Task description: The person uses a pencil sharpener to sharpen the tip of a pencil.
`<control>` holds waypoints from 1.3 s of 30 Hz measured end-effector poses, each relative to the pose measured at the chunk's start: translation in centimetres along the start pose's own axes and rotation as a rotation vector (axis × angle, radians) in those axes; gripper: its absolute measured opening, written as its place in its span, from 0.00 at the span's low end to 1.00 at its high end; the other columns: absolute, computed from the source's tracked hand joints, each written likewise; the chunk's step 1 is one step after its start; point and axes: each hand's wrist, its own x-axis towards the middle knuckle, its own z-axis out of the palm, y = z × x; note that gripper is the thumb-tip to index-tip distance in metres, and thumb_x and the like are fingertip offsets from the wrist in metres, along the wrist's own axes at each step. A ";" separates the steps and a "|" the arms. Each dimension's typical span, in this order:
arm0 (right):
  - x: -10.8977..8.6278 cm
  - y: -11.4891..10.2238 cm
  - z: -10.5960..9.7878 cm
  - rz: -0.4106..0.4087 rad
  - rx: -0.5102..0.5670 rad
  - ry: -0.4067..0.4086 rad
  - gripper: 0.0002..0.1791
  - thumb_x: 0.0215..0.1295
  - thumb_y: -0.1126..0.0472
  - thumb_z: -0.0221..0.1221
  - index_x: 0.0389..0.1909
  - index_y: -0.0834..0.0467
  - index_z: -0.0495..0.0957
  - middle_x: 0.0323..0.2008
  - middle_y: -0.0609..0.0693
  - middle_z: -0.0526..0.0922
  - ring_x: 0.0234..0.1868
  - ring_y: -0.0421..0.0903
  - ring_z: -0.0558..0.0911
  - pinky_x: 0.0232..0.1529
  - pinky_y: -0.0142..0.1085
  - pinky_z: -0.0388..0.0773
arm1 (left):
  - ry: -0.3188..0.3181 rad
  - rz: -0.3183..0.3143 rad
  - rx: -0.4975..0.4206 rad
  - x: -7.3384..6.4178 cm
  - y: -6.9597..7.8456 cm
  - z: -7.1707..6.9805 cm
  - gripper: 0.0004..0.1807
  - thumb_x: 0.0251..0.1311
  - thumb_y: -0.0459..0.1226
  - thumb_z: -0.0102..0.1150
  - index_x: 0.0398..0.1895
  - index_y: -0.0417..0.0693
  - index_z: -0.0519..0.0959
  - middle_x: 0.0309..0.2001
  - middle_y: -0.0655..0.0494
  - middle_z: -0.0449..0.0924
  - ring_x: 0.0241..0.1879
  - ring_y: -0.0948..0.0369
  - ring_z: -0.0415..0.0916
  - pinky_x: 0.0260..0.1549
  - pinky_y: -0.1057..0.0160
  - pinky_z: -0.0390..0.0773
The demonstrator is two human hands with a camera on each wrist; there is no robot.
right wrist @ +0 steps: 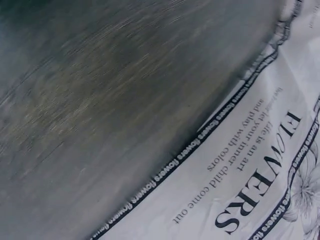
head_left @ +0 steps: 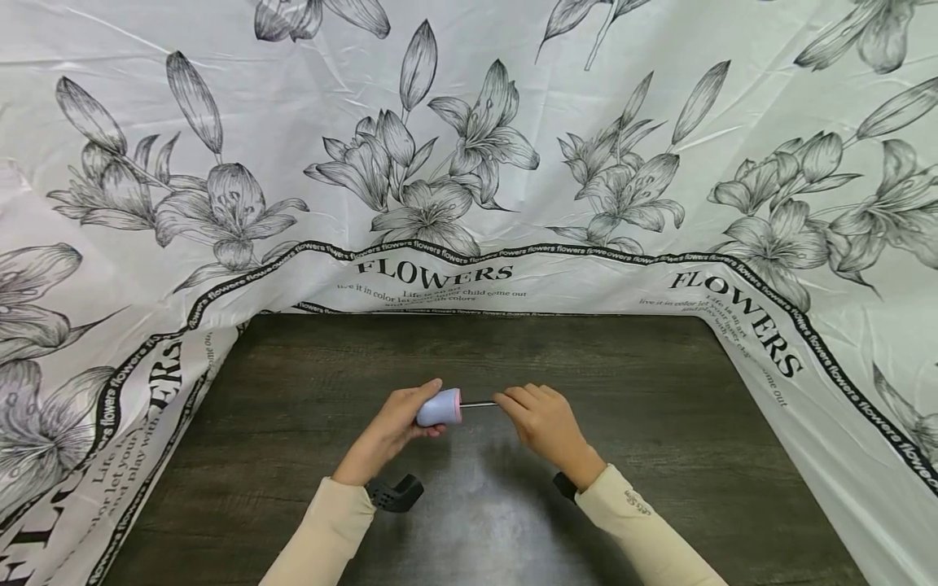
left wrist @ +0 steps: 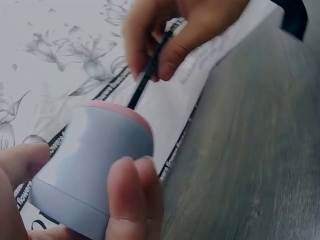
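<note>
My left hand (head_left: 401, 417) grips a rounded light-blue pencil sharpener (head_left: 440, 407) with a pink top, held tilted on its side above the table. In the left wrist view, thumb and fingers wrap the lower body of the sharpener (left wrist: 90, 150). A thin dark pencil (head_left: 479, 404) stands out of the pink end; its inner tip is hidden. My right hand (head_left: 544, 422) pinches the pencil's far end between thumb and fingers. Up close, the pencil (left wrist: 140, 92) looks black with faint pale marks. Neither hand nor pencil appears in the right wrist view.
Beneath both hands lies a dark wood-grain table (head_left: 623, 366). White cloth (head_left: 586, 281) printed with flowers and lettering hangs behind it and along both sides. Black camera mounts (head_left: 396, 493) sit at the wrists.
</note>
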 end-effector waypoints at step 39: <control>-0.3 0.4 -0.5 0.375 0.482 -0.342 0.11 0.59 0.60 0.65 0.43 0.56 0.82 0.32 0.47 0.86 0.21 0.32 0.77 0.20 0.25 0.69 | 0.104 0.436 0.391 0.1 -2.2 -0.5 0.20 0.54 0.37 0.69 0.50 0.41 0.80 0.47 0.41 0.79 0.35 0.61 0.77 0.32 0.67 0.78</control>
